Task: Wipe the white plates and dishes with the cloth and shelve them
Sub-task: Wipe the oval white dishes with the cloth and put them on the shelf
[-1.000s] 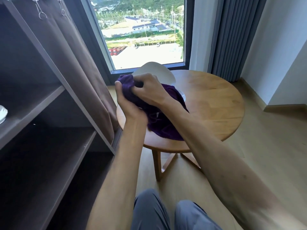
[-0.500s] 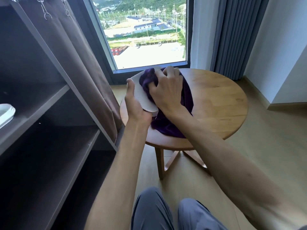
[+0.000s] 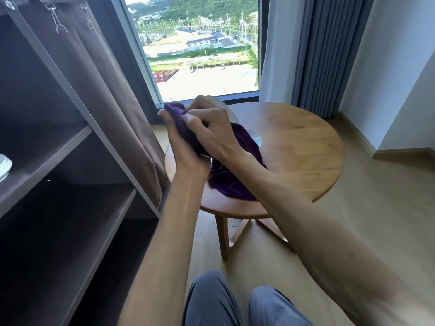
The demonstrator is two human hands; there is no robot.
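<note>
Over the table (image 3: 294, 147), both hands' grips have bunched the cloth (image 3: 181, 128) round the plate (image 3: 231, 114).

Deep purple cloth (image 3: 235, 184), plain, no print. White plate (image 3: 227, 109) peeking out behind it, another white dish (image 3: 255, 137) on the table. Round table (image 3: 306, 149) in warm honey wood with visible grain. Dark brown shelving unit (image 3: 58, 161), white dishes (image 3: 4, 167) on one shelf. Taupe curtain (image 3: 113, 102) on the left, blue-grey curtain (image 3: 324, 55) on the right. Pale wood floor (image 3: 376, 220), grey-blue trousers (image 3: 211, 302).
</note>
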